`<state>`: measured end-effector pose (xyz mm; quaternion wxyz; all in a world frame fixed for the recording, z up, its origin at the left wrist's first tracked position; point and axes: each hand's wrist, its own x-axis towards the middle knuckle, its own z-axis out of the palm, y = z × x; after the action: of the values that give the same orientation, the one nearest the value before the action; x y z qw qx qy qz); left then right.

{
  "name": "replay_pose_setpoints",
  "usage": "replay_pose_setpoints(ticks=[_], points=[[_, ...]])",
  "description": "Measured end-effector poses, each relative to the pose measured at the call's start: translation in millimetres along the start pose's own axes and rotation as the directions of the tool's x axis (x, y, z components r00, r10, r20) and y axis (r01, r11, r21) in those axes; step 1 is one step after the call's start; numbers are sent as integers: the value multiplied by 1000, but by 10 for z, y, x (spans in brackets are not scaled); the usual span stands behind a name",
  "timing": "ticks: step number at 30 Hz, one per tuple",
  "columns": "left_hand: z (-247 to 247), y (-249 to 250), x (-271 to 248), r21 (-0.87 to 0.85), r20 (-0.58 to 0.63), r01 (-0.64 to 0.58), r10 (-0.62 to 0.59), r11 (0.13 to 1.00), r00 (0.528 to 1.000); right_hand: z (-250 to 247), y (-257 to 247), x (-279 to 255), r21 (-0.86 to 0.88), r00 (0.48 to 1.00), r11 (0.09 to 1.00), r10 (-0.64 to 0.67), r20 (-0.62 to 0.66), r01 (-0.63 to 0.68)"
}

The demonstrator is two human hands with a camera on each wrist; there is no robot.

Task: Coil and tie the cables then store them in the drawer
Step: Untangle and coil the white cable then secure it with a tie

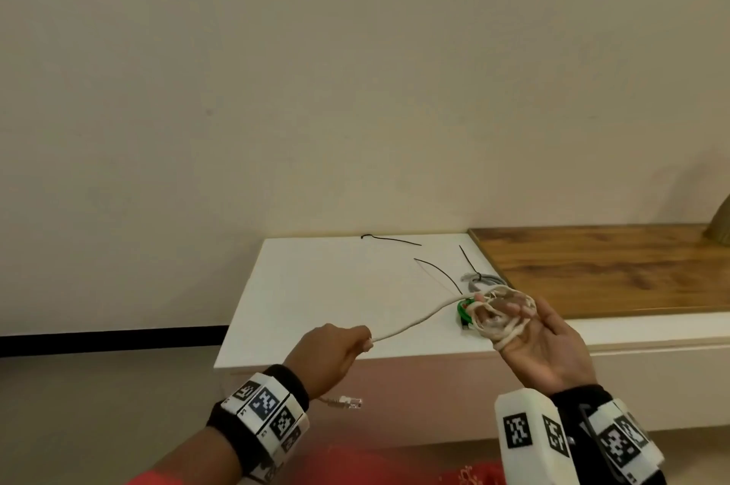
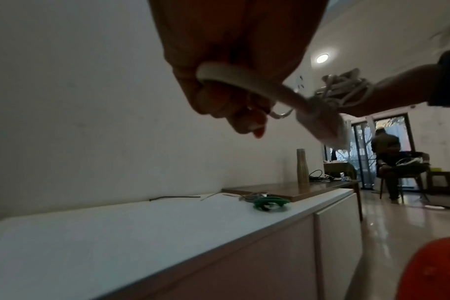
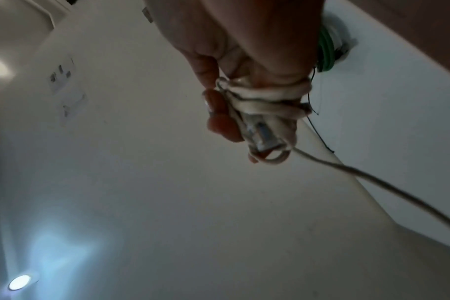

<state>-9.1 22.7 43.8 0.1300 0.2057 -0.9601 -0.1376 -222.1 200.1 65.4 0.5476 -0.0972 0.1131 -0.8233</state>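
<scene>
Left hand [image 1: 335,350]: nearest item, closed in a fist round the free run of the white cable [image 1: 418,316], grip just short of the end; clear plug [image 1: 347,402] dangling below the wrist.

Right hand [image 1: 545,342]: palm up, fingers [image 1: 509,307] fairly straight and serving as a former, several white turns wound round them; second plug seen among the turns in the right wrist view. Not a closed grip, only loops bearing on the fingers.

White cable: taut between the two hands, held in the air above the front edge of the table [image 1: 316,287]. Coiling judged nearly done, short tail left; tie and storage outstanding.

Green cable [image 1: 464,309]: coiled, lying on the table just behind the right hand.

Grey cable [image 1: 484,279]: bundled with a black tie, lying further back beside the wooden top [image 1: 592,267].

Loose black cable ties [image 1: 391,239]: three, spread toward the wall.

Drawer: none seen open; plain cabinet fronts [image 2: 334,233] below the table.

Risks, judged:
- Turns slipping off the straight fingers on withdrawal, coil springing apart; cause: nothing pinching the loops.
- Overtight last wraps jamming the fingers; cause: hard pull from the left.
- Tail plug snagging or whipping.
- Ties well apart from the hands; reaching for one frees an end.
</scene>
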Motion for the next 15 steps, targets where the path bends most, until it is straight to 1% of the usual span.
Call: replay_pose_setpoints(ticks=[1,2,3,4,6,8,9,10,12,13,14,15], points=[[50,43,5,95,5,-29,29,995,1000,75,48,22,-30,997,997,-69,-31,68],[87,95,4,167,19,-60,57,984,998,166,94,41,-10,992,992,-124,-35,123],[115,152,-5,220,31,-71,65,973,997,238,146,52,12,975,976,-215,-50,215],[119,224,-11,255,40,-66,57,965,998,341,212,54,-14,950,952,-307,-57,307],[134,339,-38,314,50,-75,63,946,997,417,313,95,-112,915,910,-402,-18,398],[155,393,-75,372,73,-169,153,913,986,399,407,157,-268,891,860,-454,-17,434],[187,409,-88,430,134,-227,187,874,973,392,460,176,-353,870,818,-492,-25,453],[208,424,-102,479,149,-270,226,835,963,384,513,192,-441,845,764,-534,-20,472],[212,457,-106,472,161,-328,286,818,945,352,603,206,-632,787,604,-617,15,485],[189,479,-112,460,181,-357,307,813,934,329,632,207,-699,764,532,-644,31,477],[164,514,-125,465,183,-381,334,799,925,297,649,209,-737,757,489,-652,45,466],[153,542,-140,476,187,-385,336,791,923,276,653,203,-758,765,481,-643,35,439]])
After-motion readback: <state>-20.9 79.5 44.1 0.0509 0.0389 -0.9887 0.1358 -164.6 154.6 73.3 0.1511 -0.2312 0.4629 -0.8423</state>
